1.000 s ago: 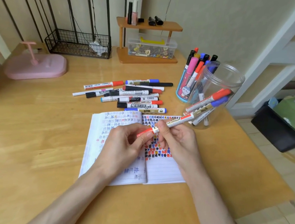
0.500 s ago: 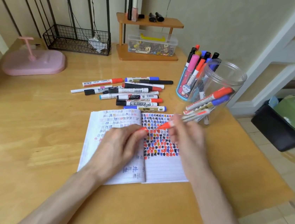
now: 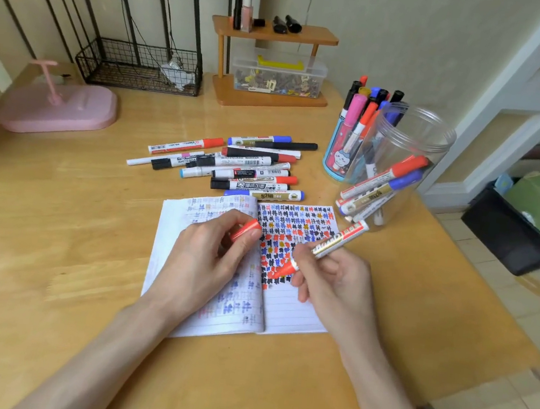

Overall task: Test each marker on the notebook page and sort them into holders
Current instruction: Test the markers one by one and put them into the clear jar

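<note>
An open notebook [image 3: 286, 310] lies on the wooden desk, its right page covered with coloured test marks. My right hand [image 3: 333, 285] grips an uncapped red marker [image 3: 335, 242], its tip down on the right page near the spine. My left hand [image 3: 208, 258] rests on the left page and pinches the marker's red cap [image 3: 246, 229]. Several markers [image 3: 233, 163] lie in a pile behind the notebook. A clear plastic jar [image 3: 403, 145] to the right holds several markers. A blue patterned pen cup [image 3: 333, 157] beside it is full of markers.
A wooden shelf [image 3: 274, 33] with small bottles and a clear box stands at the back. A black wire basket [image 3: 136, 68] and a pink stand [image 3: 57, 109] sit at the back left. The desk's right edge drops to a tiled floor with a dark bin [image 3: 511, 231].
My left hand pulled the red cap off the marker. My right hand turned the marker and brought its tip down onto the right page.
</note>
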Demonstrator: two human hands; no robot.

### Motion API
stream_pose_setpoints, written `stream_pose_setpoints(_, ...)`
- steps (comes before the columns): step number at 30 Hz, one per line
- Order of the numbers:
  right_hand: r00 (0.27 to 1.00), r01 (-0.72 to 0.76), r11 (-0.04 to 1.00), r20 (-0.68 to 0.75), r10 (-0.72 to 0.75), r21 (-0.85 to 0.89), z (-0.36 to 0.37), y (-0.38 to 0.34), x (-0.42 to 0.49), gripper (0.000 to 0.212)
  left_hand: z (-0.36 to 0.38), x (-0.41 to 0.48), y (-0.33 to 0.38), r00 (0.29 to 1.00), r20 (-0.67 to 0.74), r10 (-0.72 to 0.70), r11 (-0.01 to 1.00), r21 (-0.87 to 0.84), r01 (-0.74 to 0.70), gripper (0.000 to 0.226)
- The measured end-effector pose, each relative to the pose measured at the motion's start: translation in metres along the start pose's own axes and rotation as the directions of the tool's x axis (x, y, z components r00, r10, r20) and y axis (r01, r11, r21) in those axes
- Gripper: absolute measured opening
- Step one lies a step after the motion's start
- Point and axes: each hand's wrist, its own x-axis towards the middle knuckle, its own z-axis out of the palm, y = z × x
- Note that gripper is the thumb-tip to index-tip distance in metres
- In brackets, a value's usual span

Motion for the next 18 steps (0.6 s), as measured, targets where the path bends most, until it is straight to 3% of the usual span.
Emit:
stream_pose_setpoints(4,0.998,0.038,0.998,-0.054,-0.041,-0.055,0.002,0.01,-0.008,0.022,0.0,-0.001,0.004,0.999,-0.001,0.032,0.999,0.0,-0.032,0.013)
stream_pose_setpoints(18,0.995,0.077,0.981,-0.045,-0.086,-0.176,0.005,0.013,-0.01,0.018,0.0,-0.002,0.005,0.999,0.001,0.037,0.999,-0.012,-0.037,0.019)
